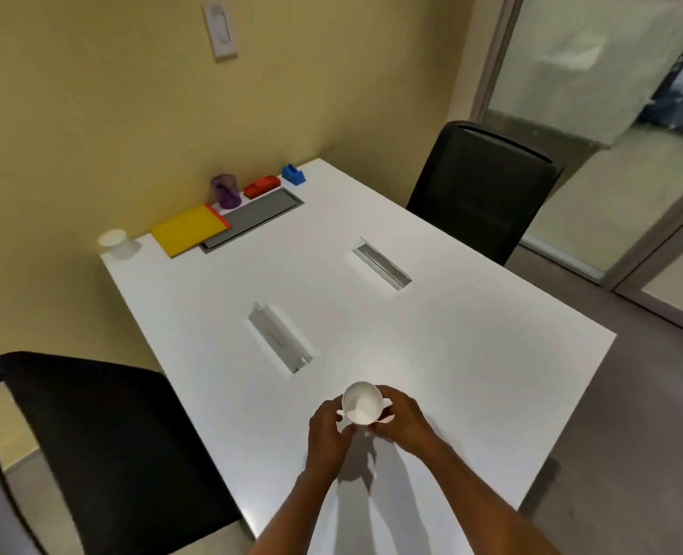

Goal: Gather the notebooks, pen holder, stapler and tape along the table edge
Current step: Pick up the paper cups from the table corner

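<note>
A: Notebooks (189, 231) lie at the far edge by the wall, yellow on top with a red strip of the one under it showing along its right side.

B: And the other pieces?

A: In a row to the right of them, along the same edge: purple pen holder (225, 191), red stapler (262, 185), then blue tape (293, 174). The pen holder stands just beside the notebooks' far corner; a grey tray (258, 216) set in the table (472, 346) runs in front of the row.

B: What about the hands?

A: Both are at the near end, well apart from all that. Left hand (328, 430) and right hand (402, 420) are curled round one white cup (362, 403) — fingers on either side, its mouth tipped toward the camera.

B: Is the cup on the table?

A: I cannot tell; its base is hidden by the hands.

B: Anything else?

A: A second cup (115, 243) stands at the far left corner, left of the notebooks. Two slots are cut in the tabletop — one mid-table (282, 339), one further right (382, 263). A black chair (103, 446) is at the left, another (482, 190) at the far right.
</note>
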Demonstrator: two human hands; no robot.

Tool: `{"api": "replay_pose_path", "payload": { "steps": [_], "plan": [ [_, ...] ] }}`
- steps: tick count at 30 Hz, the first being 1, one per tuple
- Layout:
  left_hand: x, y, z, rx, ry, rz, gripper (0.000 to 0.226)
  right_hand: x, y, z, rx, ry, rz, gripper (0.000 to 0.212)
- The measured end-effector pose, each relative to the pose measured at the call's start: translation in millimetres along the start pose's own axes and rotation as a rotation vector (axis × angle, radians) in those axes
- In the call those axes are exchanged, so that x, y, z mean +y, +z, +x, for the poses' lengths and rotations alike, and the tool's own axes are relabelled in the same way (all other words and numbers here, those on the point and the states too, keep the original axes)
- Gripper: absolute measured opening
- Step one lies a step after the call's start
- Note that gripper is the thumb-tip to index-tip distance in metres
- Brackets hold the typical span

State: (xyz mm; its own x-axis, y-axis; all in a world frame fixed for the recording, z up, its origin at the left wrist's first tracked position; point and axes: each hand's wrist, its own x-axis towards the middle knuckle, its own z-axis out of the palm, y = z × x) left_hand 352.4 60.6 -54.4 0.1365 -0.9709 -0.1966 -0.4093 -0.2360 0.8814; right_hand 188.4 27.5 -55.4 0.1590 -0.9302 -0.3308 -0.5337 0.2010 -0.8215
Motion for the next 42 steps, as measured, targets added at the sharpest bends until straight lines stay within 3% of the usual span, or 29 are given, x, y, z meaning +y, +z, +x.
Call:
{"api": "replay_pose_path", "payload": {
  "steps": [11,16,21,30,35,39,42],
  "plan": [
    [-42.0,-19.7,59.9,0.078,-0.172,-0.077,0.02,-4.4,57.4,76.7,-0.068,0.078,0.03,0.054],
    [-50.3,-24.7,71.9,0.101,-0.167,-0.054,0.026,-5.2,72.4,93.5,-0.059,0.1,0.018,0.059],
    [-53.5,-26.7,78.5,0.094,-0.165,-0.064,0.047,-3.8,79.4,103.8,-0.06,0.077,-0.001,0.061],
    [-67.7,-22.7,85.1,0.081,-0.132,-0.041,0.044,-5.5,83.5,104.7,-0.03,0.032,0.008,0.059],
    [-70.5,-29.0,78.9,0.054,-0.156,-0.036,0.041,-8.7,81.2,93.5,-0.014,0.092,-0.03,0.076],
    [-74.5,-38.6,68.6,0.046,-0.221,0.021,0.062,-8.9,69.3,75.5,0.036,0.136,-0.065,0.075],
    [-73.0,-47.4,56.7,0.04,-0.197,0.087,0.063,-7.2,55.7,57.9,0.092,0.149,-0.117,0.077]
  ]
}}
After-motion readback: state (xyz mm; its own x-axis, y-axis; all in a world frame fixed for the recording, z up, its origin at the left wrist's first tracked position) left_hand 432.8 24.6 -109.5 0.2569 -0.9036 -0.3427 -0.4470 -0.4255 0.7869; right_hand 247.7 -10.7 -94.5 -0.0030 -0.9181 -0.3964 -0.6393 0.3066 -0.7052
